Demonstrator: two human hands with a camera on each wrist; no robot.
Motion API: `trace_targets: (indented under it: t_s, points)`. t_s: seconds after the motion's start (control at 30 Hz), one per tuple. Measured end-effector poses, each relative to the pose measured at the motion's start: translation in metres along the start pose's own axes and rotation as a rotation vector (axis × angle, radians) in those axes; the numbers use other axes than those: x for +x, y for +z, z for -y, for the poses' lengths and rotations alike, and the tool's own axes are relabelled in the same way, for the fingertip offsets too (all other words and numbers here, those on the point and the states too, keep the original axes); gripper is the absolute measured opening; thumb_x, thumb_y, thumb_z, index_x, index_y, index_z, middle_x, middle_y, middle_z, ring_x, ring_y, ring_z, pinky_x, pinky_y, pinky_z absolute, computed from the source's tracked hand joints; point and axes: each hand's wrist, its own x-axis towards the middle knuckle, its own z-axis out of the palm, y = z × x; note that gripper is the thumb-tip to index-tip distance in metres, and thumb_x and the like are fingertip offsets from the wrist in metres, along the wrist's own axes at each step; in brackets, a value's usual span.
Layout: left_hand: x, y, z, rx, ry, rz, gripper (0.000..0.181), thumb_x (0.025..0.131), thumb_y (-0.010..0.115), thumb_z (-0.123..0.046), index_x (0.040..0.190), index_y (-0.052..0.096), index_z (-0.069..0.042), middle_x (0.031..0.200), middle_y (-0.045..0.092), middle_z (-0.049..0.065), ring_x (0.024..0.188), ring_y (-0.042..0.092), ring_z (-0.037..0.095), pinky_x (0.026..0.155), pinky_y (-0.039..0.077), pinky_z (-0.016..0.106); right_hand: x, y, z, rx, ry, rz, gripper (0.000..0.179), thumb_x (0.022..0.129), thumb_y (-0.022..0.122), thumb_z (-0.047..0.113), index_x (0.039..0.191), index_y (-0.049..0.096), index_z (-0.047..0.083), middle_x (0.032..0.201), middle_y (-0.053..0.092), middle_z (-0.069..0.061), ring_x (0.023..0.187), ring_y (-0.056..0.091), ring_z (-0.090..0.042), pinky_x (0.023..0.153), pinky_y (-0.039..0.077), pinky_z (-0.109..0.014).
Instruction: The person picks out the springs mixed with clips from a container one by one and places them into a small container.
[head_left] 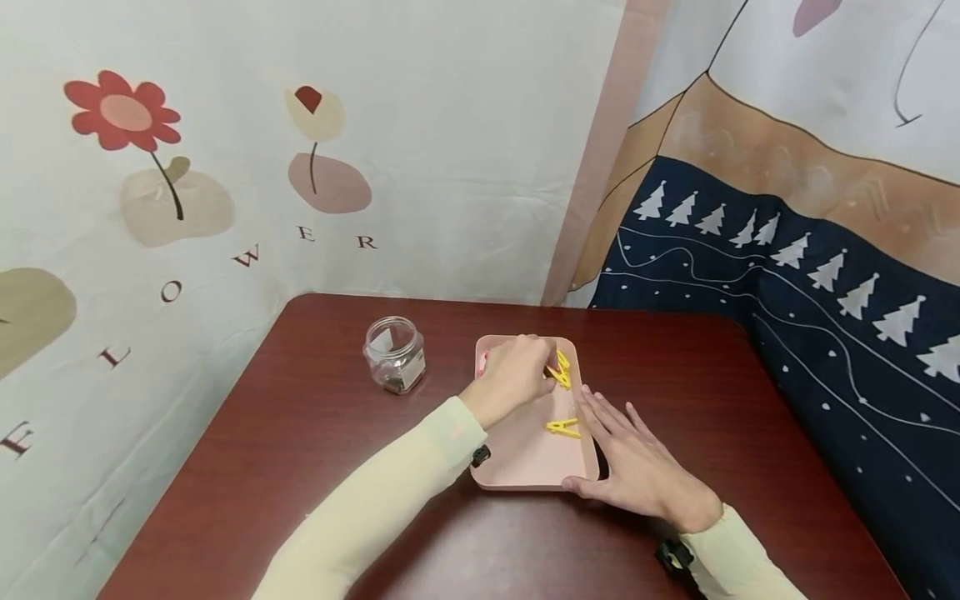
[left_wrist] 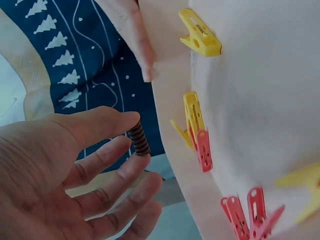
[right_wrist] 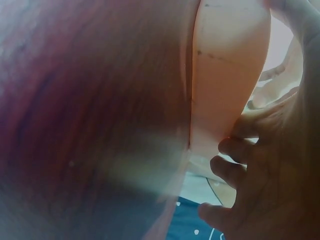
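My left hand [head_left: 513,375] is over the far part of a pink tray [head_left: 510,462]. In the left wrist view, its thumb and fingertips pinch a small dark coil spring [left_wrist: 139,138] beside the tray's rim. Yellow clothespins [head_left: 562,427] lie along the tray's right side. Pink clothespins [left_wrist: 204,150] show at its far end in the left wrist view, one overlapping a yellow clothespin [left_wrist: 192,111]. My right hand [head_left: 641,467] rests against the tray's right edge with fingers extended and thumb at the near corner. In the right wrist view its fingers lie along the tray's outer wall [right_wrist: 227,75].
A clear, lidless glass jar [head_left: 395,354] with a label and some dark contents stands left of the tray. Both are on a dark red-brown table [head_left: 300,467]. Printed cloths [head_left: 465,167] hang behind the table and down its right side.
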Motion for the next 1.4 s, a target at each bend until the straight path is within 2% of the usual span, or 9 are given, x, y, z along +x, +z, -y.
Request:
trace_targets:
  t_s: [0.13, 0.2, 0.4, 0.53, 0.7, 0.9, 1.13, 1.3, 1.4]
  points:
    - [-0.007, -0.006, 0.007, 0.0, 0.034, -0.047, 0.013, 0.098, 0.095, -0.027, 0.108, 0.087, -0.024, 0.105, 0.085, -0.006, 0.091, 0.074, 0.011, 0.078, 0.064, 0.036, -0.002, -0.001, -0.003, 0.01, 0.024, 0.012, 0.126, 0.096, 0.068, 0.091, 0.185, 0.03, 0.011, 0.195, 0.026, -0.011, 0.18, 0.032, -0.041, 0.139, 0.027, -0.08]
    - [-0.012, -0.01, 0.011, -0.004, 0.032, -0.065, 0.011, 0.098, 0.095, -0.029, 0.105, 0.086, -0.026, 0.104, 0.084, -0.006, 0.089, 0.073, 0.011, 0.079, 0.063, 0.039, -0.003, -0.001, -0.003, 0.015, 0.03, 0.015, 0.126, 0.096, 0.068, 0.091, 0.185, 0.03, 0.011, 0.195, 0.026, -0.011, 0.18, 0.032, -0.041, 0.139, 0.027, -0.081]
    - [-0.026, -0.026, 0.031, -0.049, -0.038, -0.1, 0.012, 0.1, 0.093, -0.029, 0.107, 0.085, -0.027, 0.109, 0.08, -0.001, 0.092, 0.073, 0.015, 0.074, 0.064, 0.045, -0.001, 0.001, -0.003, 0.022, 0.038, 0.026, 0.128, 0.095, 0.068, 0.093, 0.185, 0.029, 0.011, 0.196, 0.025, -0.01, 0.18, 0.033, -0.041, 0.139, 0.026, -0.081]
    - [-0.035, -0.035, 0.047, -0.068, -0.071, -0.141, 0.012, 0.1, 0.092, -0.028, 0.108, 0.084, -0.026, 0.109, 0.08, -0.002, 0.093, 0.074, 0.017, 0.072, 0.061, 0.042, 0.0, 0.002, -0.002, 0.039, 0.048, 0.048, 0.128, 0.094, 0.068, 0.093, 0.186, 0.027, 0.013, 0.197, 0.023, -0.008, 0.18, 0.031, -0.04, 0.14, 0.024, -0.082]
    - [-0.043, -0.046, 0.07, -0.062, -0.07, -0.229, 0.011, 0.099, 0.093, -0.028, 0.108, 0.086, -0.026, 0.102, 0.078, -0.001, 0.091, 0.072, 0.02, 0.068, 0.058, 0.038, -0.001, 0.002, -0.004, 0.046, 0.055, 0.057, 0.128, 0.093, 0.069, 0.093, 0.186, 0.029, 0.014, 0.197, 0.023, -0.007, 0.181, 0.031, -0.04, 0.141, 0.023, -0.081]
    - [-0.055, -0.065, 0.099, -0.096, -0.09, -0.32, 0.015, 0.098, 0.094, -0.026, 0.11, 0.087, -0.022, 0.105, 0.081, 0.002, 0.095, 0.075, 0.023, 0.077, 0.063, 0.044, -0.001, 0.001, -0.005, 0.05, 0.053, 0.044, 0.127, 0.093, 0.07, 0.093, 0.186, 0.029, 0.015, 0.196, 0.024, -0.007, 0.181, 0.031, -0.039, 0.141, 0.023, -0.079]
    - [-0.072, -0.082, 0.13, -0.104, -0.17, -0.345, 0.015, 0.099, 0.091, -0.027, 0.113, 0.086, -0.024, 0.107, 0.081, 0.001, 0.095, 0.078, 0.021, 0.076, 0.064, 0.048, -0.004, 0.001, -0.004, 0.071, 0.065, 0.043, 0.128, 0.092, 0.072, 0.091, 0.186, 0.029, 0.017, 0.196, 0.026, -0.006, 0.181, 0.032, -0.039, 0.141, 0.023, -0.08]
    - [-0.081, -0.087, 0.153, -0.097, -0.194, -0.376, 0.016, 0.1, 0.09, -0.024, 0.114, 0.086, -0.019, 0.114, 0.085, 0.007, 0.106, 0.079, 0.033, 0.092, 0.062, 0.057, -0.005, 0.002, -0.001, 0.07, 0.055, 0.039, 0.127, 0.093, 0.073, 0.091, 0.186, 0.03, 0.015, 0.196, 0.026, -0.006, 0.18, 0.033, -0.039, 0.14, 0.025, -0.08]
    - [-0.084, -0.09, 0.166, -0.084, -0.202, -0.412, 0.015, 0.098, 0.09, -0.021, 0.112, 0.086, -0.017, 0.116, 0.086, 0.01, 0.106, 0.077, 0.037, 0.098, 0.059, 0.062, -0.003, 0.002, 0.001, 0.066, 0.039, 0.02, 0.127, 0.093, 0.074, 0.09, 0.185, 0.031, 0.015, 0.196, 0.027, -0.007, 0.18, 0.034, -0.039, 0.14, 0.027, -0.08]
